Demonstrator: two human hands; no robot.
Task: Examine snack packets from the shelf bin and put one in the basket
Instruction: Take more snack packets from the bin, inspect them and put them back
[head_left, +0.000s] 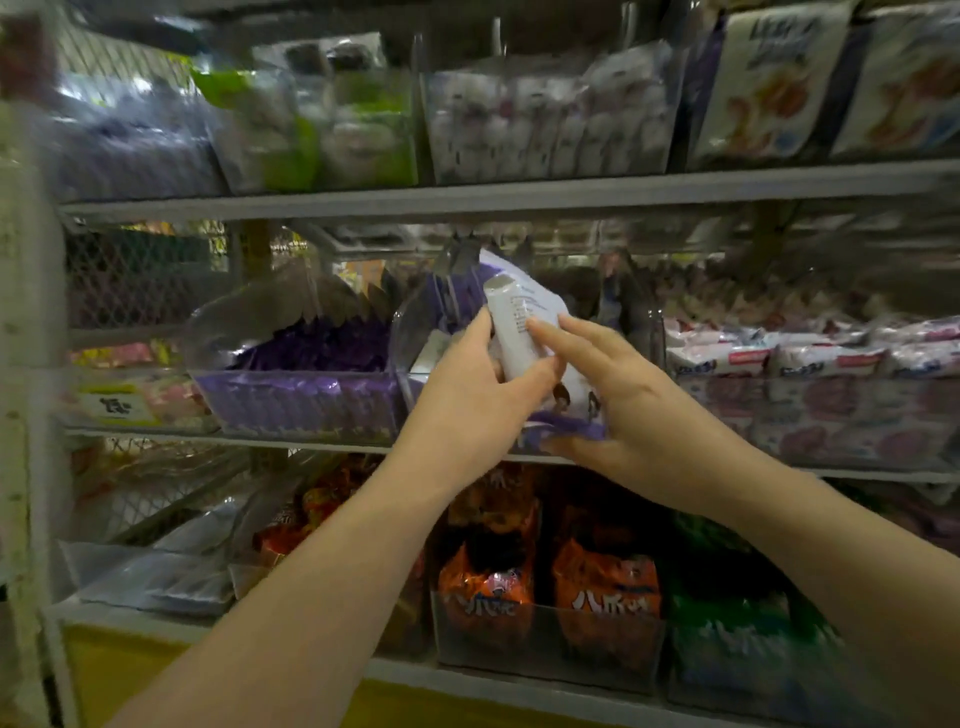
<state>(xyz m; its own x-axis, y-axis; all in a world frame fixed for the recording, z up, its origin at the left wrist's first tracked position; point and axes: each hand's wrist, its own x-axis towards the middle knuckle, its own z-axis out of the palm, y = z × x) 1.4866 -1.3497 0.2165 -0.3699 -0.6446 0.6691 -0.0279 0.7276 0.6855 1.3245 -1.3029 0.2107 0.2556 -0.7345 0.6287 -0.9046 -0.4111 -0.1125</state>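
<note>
Both hands are up at the middle shelf (467, 200), and both are holding one snack packet (519, 332). It is white on top and purple at the bottom. It stands almost straight up between the two hands, right in front of a clear bin (415, 332) on that shelf.

My left hand (467, 384) is curled round the left side of the snack packet, with the thumb across the front. My right hand (639, 410) holds the other side. Its long fingers (545, 328) lie nearly flat on the front, and its thumb is tucked under the purple bottom edge. Both arms reach up and forward, and the hands almost touch each other.

Just left of the clear bin is another bin full of purple packets (296, 400). To the right is a bin of pink and white packets (779, 361). Down on the lower shelf are orange bags (605, 587), with green bags (737, 623) beside them. Up on the top shelf are more bags, but they are too blurry to tell apart. The hands and the snack packet hide most of what is inside the clear bin.
</note>
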